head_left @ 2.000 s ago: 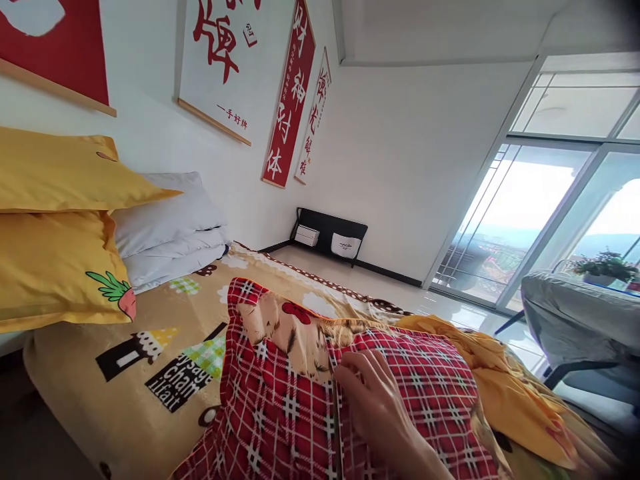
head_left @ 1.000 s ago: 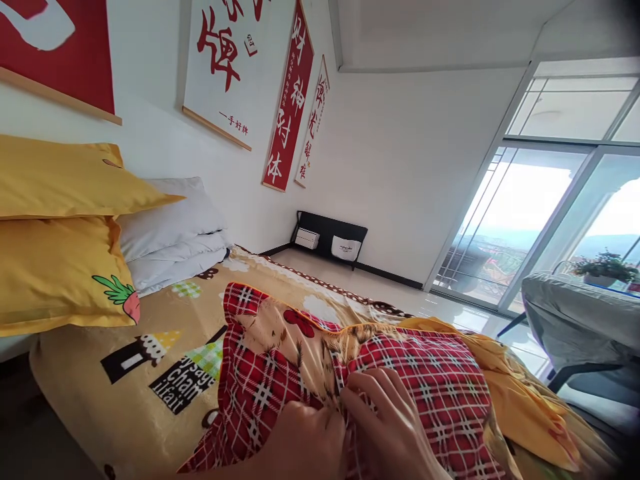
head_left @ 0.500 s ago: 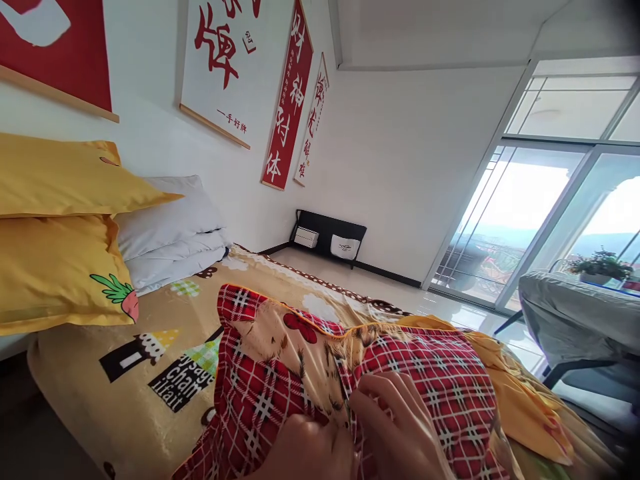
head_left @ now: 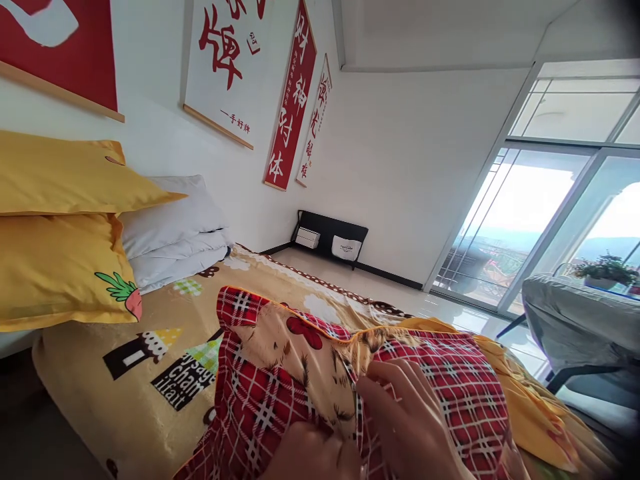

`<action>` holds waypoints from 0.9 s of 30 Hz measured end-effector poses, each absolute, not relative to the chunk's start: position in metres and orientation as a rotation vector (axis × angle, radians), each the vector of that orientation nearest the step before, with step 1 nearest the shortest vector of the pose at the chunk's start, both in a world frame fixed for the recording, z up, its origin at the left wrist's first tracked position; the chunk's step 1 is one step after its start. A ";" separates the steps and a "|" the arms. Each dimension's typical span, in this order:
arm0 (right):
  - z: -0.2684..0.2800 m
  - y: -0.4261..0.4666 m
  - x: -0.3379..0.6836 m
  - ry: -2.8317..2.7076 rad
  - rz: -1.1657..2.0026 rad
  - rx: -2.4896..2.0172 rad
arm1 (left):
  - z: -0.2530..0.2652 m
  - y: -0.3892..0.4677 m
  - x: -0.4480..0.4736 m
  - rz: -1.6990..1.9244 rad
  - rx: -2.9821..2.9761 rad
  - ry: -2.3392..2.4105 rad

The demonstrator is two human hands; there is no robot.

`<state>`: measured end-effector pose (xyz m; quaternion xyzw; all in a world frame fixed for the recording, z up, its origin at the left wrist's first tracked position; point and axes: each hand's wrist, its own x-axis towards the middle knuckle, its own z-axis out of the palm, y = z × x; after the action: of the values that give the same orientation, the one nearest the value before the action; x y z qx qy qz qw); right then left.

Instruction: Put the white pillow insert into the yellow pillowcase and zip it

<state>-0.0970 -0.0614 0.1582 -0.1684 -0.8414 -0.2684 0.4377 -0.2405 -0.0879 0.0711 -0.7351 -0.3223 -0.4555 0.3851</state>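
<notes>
A red plaid pillowcase with an orange-piped edge and a tan panel of animal print lies loosely bunched over the near part of the bed. My left hand, low in the view, has its fingers curled closed on the cloth near the middle. Close to its right, my right hand pinches the fabric beside a thin pale line, which looks like a zipper or seam. The fingertips of both hands are partly hidden. A yellow cloth lies on the bed to the right of the pillowcase.
Yellow pillows and white pillows are stacked at the left on the tan printed bed blanket. A grey-covered chair stands right, by the sliding glass door. A low black rack sits against the far wall.
My right hand has shifted slightly up and right along the pale line, spreading the cloth a little. My left hand moved slightly right and down, still gripping. The view tilted marginally.
</notes>
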 end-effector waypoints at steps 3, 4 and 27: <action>0.156 -0.065 -0.092 -2.095 -0.707 -0.384 | 0.075 -0.089 -0.240 -1.192 -1.879 -0.800; 0.155 -0.066 -0.091 -2.100 -0.722 -0.383 | 0.076 -0.090 -0.240 -1.200 -1.890 -0.799; 0.151 -0.097 -0.072 -2.152 -0.796 -0.304 | 0.184 -0.109 -0.287 -0.636 -2.442 -0.727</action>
<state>-0.0716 -0.0974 0.1510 -0.1201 -0.8514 -0.3148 0.4019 -0.2874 -0.1094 0.1843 -0.8991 -0.2677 -0.2344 0.2549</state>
